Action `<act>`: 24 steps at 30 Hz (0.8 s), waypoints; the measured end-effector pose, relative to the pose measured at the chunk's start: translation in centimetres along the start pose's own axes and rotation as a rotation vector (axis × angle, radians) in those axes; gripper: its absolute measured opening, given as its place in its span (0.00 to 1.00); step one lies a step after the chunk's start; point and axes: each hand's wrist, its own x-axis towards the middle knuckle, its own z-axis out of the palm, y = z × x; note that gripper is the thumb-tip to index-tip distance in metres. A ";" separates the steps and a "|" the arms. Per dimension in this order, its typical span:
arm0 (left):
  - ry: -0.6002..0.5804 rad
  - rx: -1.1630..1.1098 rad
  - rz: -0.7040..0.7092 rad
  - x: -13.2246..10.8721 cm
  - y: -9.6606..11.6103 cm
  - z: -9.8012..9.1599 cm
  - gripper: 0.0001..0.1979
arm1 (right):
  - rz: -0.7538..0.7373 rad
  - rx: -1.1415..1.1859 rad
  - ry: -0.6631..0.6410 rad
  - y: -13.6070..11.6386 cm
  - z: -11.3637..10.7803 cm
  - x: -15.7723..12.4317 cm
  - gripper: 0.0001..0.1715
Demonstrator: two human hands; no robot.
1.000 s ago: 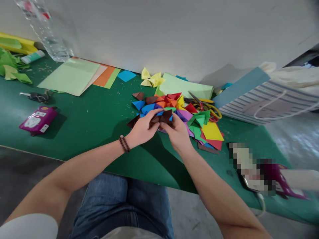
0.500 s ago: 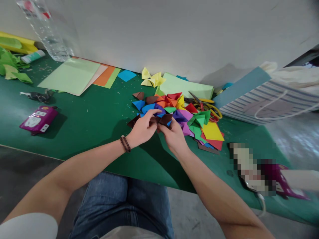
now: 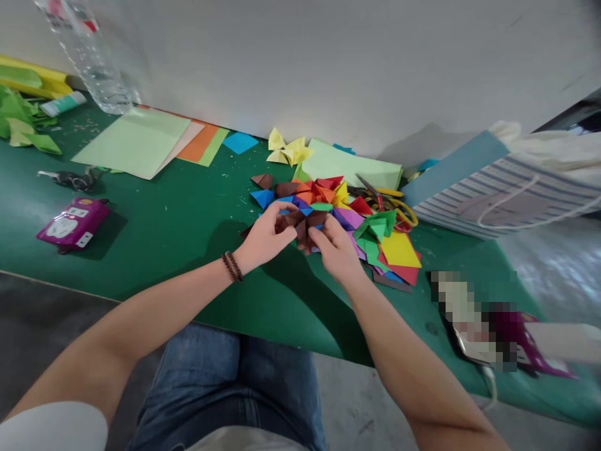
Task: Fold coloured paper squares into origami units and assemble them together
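Between my two hands is a folded brown paper piece (image 3: 303,227) with several pointed flaps. My left hand (image 3: 271,235) grips its left side, thumb in front and fingers behind. On the other side my right hand (image 3: 335,247) pinches it, the thumb near its lower middle. Just behind lies a pile of folded coloured papers, among them orange pieces (image 3: 313,193), a blue piece (image 3: 261,198), green pieces (image 3: 375,227) and a purple piece (image 3: 347,219). My fingers partly hide the brown paper's edges.
Scissors (image 3: 394,203) lie right of the pile, before a striped paper bag (image 3: 516,188). A phone (image 3: 469,319) with a cable is at the right. Leftward are paper sheets (image 3: 136,141), a bottle (image 3: 101,69), keys (image 3: 75,180), a purple packet (image 3: 72,224) and a glue stick (image 3: 63,104).
The brown paper has turned and spread, so more of its flaps show toward me. My hands have moved slightly apart, both still holding it.
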 end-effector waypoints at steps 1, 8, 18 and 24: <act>0.003 0.015 -0.003 -0.1 0.2 0.1 0.13 | -0.013 0.001 0.019 0.0 0.1 0.0 0.09; -0.067 0.408 -0.009 -0.7 1.5 0.3 0.17 | -0.028 -0.054 0.109 0.0 0.4 -0.3 0.07; -0.006 0.482 0.004 -0.7 1.4 0.2 0.18 | -0.058 -0.093 0.044 -0.5 0.0 -0.5 0.08; -0.030 0.458 0.019 -0.7 1.6 0.1 0.19 | -0.104 -0.152 0.102 -0.7 -0.1 -0.7 0.07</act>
